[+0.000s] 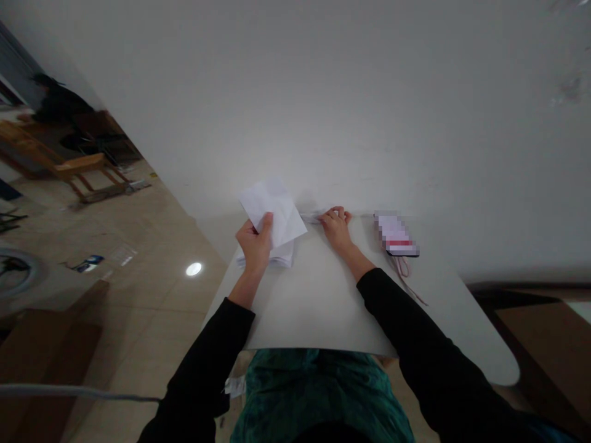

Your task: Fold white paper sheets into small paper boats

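Note:
My left hand (256, 243) grips a sheet of white paper (274, 209), the thumb on top and the fingers behind it. The sheet is tilted up above the table. Beneath it, partly covered by my hand and the sheet, lies a stack of white paper (282, 255). At the table's back edge near the wall, my right hand (337, 229) has bent fingers closed on a small, crumpled whitish piece (314, 217), too unclear to name. Part of that piece is hidden by the fingers.
A phone (398, 235) with a pink cord (406, 274) lies right of my right hand on the white table (318, 307). The wall (351, 111) rises directly behind. On the left are a wooden chair (87, 163) and a seated person (60, 101); cardboard (545, 332) is at right.

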`<move>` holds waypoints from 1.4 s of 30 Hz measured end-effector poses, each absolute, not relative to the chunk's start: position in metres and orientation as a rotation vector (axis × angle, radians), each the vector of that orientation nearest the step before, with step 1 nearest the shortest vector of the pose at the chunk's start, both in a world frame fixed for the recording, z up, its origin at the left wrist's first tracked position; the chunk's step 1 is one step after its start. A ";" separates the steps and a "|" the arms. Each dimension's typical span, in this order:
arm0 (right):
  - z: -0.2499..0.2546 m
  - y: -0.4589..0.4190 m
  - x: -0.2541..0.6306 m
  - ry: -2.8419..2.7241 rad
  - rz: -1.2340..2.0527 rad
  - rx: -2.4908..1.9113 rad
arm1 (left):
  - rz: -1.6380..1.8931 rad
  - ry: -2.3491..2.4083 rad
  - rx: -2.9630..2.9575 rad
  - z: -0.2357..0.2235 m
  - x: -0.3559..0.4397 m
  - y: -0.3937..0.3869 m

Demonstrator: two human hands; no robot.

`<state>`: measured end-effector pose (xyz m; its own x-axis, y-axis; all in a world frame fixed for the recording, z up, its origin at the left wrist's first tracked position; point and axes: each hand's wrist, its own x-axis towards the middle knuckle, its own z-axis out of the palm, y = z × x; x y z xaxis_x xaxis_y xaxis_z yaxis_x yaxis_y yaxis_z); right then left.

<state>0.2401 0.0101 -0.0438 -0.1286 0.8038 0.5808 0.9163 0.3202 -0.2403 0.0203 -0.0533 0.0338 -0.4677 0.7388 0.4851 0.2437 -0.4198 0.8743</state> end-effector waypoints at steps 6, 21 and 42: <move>-0.044 0.006 0.243 -1.919 -0.212 -1.438 | 1.933 1.413 1.370 0.033 0.018 -0.051; -0.038 0.002 0.242 -1.734 -0.220 -1.432 | 1.925 1.452 1.369 0.033 0.017 -0.052; -0.029 -0.119 0.267 -1.734 0.564 -0.857 | 0.997 0.928 1.515 0.012 0.054 -0.077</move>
